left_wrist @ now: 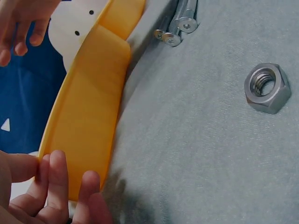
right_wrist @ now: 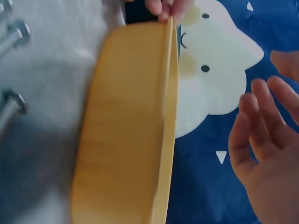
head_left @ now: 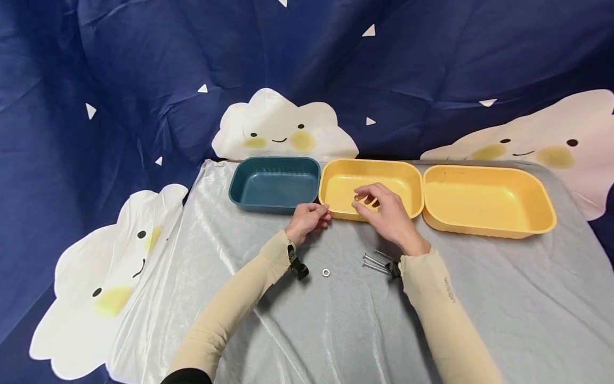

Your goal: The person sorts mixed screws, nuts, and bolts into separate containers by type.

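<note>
My left hand (head_left: pixel 310 220) pinches the near left corner of the middle yellow bin's rim (left_wrist: pixel 60 100) between thumb and fingers. Over that same yellow bin (head_left: pixel 338 184) hovers my right hand (head_left: pixel 384 212), its thumb and fingers curved and apart. A small metal nut (head_left: pixel 356 198) shows in the gap by the right fingertips in the head view. From the right wrist view, the right hand (right_wrist: pixel 268 135) appears with nothing between its fingers. On the cloth below lies a hex nut (left_wrist: pixel 267 88), and to its right are three bolts (head_left: pixel 376 262).
A dark teal bin (head_left: pixel 273 207) stands left of the middle bin, and a second yellow bin (head_left: pixel 489 230) stands at its right. All three line the back of the grey cloth-covered table (head_left: pixel 331 330). Behind them hangs a blue curtain (head_left: pixel 307 48) with cloud prints.
</note>
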The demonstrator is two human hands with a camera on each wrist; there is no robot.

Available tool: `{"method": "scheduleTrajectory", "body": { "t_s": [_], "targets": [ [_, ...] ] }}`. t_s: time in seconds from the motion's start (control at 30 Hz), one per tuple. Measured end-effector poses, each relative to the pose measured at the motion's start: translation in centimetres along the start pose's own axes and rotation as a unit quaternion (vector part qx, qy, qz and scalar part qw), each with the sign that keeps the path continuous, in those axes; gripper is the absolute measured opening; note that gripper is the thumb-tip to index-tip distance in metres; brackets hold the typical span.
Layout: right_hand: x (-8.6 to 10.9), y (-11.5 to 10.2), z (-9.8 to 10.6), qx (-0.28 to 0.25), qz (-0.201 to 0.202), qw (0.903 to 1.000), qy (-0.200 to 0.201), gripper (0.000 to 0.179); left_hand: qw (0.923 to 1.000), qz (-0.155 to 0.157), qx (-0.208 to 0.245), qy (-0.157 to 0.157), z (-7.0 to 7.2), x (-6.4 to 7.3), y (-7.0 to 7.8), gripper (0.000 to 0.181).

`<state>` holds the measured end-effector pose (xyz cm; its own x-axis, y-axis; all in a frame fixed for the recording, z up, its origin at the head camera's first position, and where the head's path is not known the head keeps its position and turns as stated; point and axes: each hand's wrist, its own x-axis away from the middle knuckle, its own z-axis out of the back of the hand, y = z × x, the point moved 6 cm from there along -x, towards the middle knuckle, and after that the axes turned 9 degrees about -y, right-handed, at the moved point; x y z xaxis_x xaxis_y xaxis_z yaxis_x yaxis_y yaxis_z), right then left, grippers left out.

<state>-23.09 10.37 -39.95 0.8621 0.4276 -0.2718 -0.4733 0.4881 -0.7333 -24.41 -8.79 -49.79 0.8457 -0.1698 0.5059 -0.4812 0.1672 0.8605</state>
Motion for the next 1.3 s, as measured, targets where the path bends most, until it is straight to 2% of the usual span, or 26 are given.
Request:
{"method": "scheduleTrajectory", "body": {
  "t_s": [0.1, 0.23, 0.37, 0.57, 0.67, 0.97, 1.13, 1.3],
  "targets": [
    [0.7, -0.5, -1.3, -0.008, 0.010, 0.9991, -0.040, 0.025, 1.0000, 0.000, -0.001, 0.002, 0.1, 0.0, 0.0, 0.029],
    [1.7, -0.6, -3.4, -0.024, -0.014, 0.9935, -0.110, 0.025, 1.0000, 0.000, 0.000, 0.002, 0.1, 0.0, 0.0, 0.030],
    [2.7, -0.2, -5.4, -0.033, -0.025, 0.9863, -0.160, 0.025, 1.0000, 0.000, 0.006, 0.003, 0.1, -0.1, 0.0, 0.028],
    [4.0, 0.1, -8.4, -0.010, 0.012, 0.9761, -0.217, 0.031, 0.9999, -0.003, 0.010, 0.003, 0.2, -0.2, 0.0, 0.027],
    [4.5, 0.1, -9.7, 0.015, 0.019, 0.9711, -0.237, 0.031, 0.9999, -0.001, 0.011, 0.002, 0.2, -0.2, 0.0, 0.028],
    [5.5, 0.2, -12.1, 0.052, -0.005, 0.9519, -0.302, 0.031, 0.9997, -0.008, 0.025, -0.001, 0.1, -0.1, 0.0, 0.027],
    [5.7, 0.6, -12.7, 0.066, -0.014, 0.9483, -0.310, 0.028, 0.9997, -0.009, 0.021, -0.002, 0.1, -0.2, -0.1, 0.029],
    [5.6, 0.5, -12.8, 0.073, -0.016, 0.9492, -0.306, 0.025, 0.9997, -0.010, 0.020, -0.004, 0.0, -0.2, -0.1, 0.030]
  ]
}}
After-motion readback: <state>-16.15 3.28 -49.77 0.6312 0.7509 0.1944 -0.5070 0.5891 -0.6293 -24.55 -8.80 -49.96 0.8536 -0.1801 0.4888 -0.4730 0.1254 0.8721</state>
